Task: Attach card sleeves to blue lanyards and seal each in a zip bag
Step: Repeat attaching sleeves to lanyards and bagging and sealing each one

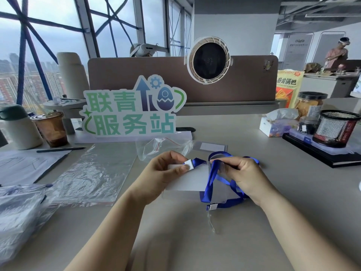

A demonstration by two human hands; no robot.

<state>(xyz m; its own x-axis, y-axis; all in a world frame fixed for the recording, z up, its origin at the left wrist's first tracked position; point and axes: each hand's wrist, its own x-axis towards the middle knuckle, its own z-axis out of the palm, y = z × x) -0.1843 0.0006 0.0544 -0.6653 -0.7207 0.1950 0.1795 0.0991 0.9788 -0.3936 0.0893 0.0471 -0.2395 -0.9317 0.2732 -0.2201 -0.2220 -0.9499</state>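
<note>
My left hand [164, 171] pinches the white clip [189, 165] at the end of a blue lanyard [212, 180], over the top edge of a clear card sleeve [187, 179] with a white card inside. My right hand [244, 175] grips the lanyard's loops and a clear plastic piece just to the right. The strap trails down to a second white clip [212, 207] lying on the desk. A small zip bag [156, 147] with a red seal line lies open just behind my hands. Another card sleeve [212, 147] lies flat behind the lanyard.
A large clear bag [93, 173] lies flat at left, with a heap of plastic bags [17, 212] at the near left. A sign [132, 108], a drink cup [51, 129], a tissue box [273, 127] and a mesh pen cup [338, 129] ring the desk.
</note>
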